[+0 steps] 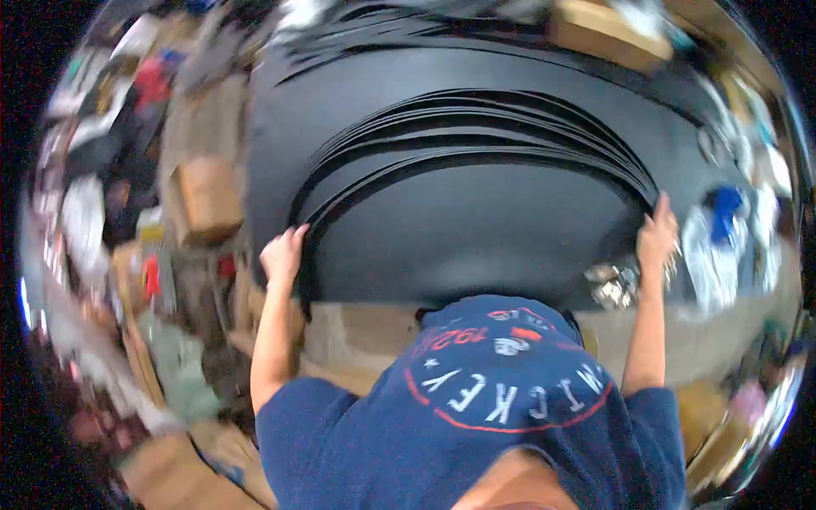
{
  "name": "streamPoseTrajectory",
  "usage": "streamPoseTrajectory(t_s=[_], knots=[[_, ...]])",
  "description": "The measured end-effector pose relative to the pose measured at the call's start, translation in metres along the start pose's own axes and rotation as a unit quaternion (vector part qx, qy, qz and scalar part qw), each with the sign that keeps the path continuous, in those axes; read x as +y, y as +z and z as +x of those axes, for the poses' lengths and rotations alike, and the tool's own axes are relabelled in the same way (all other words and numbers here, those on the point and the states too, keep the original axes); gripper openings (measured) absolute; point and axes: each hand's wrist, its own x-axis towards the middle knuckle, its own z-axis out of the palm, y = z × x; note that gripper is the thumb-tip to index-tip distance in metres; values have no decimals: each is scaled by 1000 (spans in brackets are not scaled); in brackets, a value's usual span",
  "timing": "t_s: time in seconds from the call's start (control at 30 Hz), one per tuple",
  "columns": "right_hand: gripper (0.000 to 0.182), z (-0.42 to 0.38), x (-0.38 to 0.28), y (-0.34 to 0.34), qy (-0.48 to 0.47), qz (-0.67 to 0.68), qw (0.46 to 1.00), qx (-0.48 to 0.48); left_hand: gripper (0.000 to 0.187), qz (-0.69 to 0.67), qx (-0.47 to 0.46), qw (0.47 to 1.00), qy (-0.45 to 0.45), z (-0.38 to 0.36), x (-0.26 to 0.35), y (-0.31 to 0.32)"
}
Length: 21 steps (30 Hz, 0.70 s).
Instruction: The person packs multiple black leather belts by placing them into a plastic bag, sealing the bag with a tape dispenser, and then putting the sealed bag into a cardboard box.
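With arms spread wide, the left hand (283,252) and right hand (658,235) clasp opposite edges of the top black sheet (476,229); its breadth demands both.

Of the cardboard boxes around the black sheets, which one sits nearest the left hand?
The brown cardboard box just up-left of the left hand, beside the black sheets; the other box lies far off at the top right.

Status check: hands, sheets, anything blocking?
Left hand grips left edge of the stacked black sheets. Right hand grips right edge. Cardboard box sits left, clear of the stack.
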Motion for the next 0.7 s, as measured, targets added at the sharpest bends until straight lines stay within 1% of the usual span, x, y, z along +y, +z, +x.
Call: streamPoseTrajectory(t_s=[0.03,0.07,0.1,0.13,0.17,0.2,0.27,0.3,0.33,0.4,0.43,0.47,0.53,0.57,0.6,0.67,0.7], knots=[[58,1,8,12,-21,7,1000,10,37,-7,-50,999,-7,1,4,-18],[60,3,24,28,-12,11,1000,-26,38,-41,38,998,43,1,-8,-2],[63,3,12,13,16,4,999,-44,41,-36,-11,996,80,5,-19,8],[65,1,20,26,-14,-35,999,-2,44,-37,-55,995,73,7,-23,10],[64,6,24,30,4,-65,997,-42,45,-58,-86,993,50,11,-26,18],[65,2,27,33,-37,-90,995,16,47,-84,-114,989,33,14,-26,26],[67,1,34,39,-24,-100,995,4,50,-57,-133,989,-36,23,-9,20],[67,3,31,36,-29,-99,995,6,48,-48,-112,991,-52,27,-2,12],[68,2,29,33,-26,-99,995,-4,48,-49,-113,991,-54,27,2,14],[68,0,31,30,-23,-100,995,-15,44,-74,-37,990,-111,23,9,21],[68,0,33,32,-26,-91,995,-12,44,-88,-34,987,-128,19,9,27],[67,0,33,34,-29,-81,996,-8,44,-88,-34,987,-128,15,7,29],[67,4,33,33,-17,-85,996,-15,42,-115,5,988,-103,4,3,34],[66,4,32,33,-3,-86,996,-23,41,-142,48,987,-58,-1,-7,43],[66,3,31,33,3,-89,996,-23,43,-157,36,986,-37,-3,-15,35],[66,2,30,30,-7,-67,997,-32,49,-135,-65,986,-69,-7,-26,25],[67,1,33,32,-1,-69,997,-42,54,-122,-88,985,-88,-8,-29,21]])
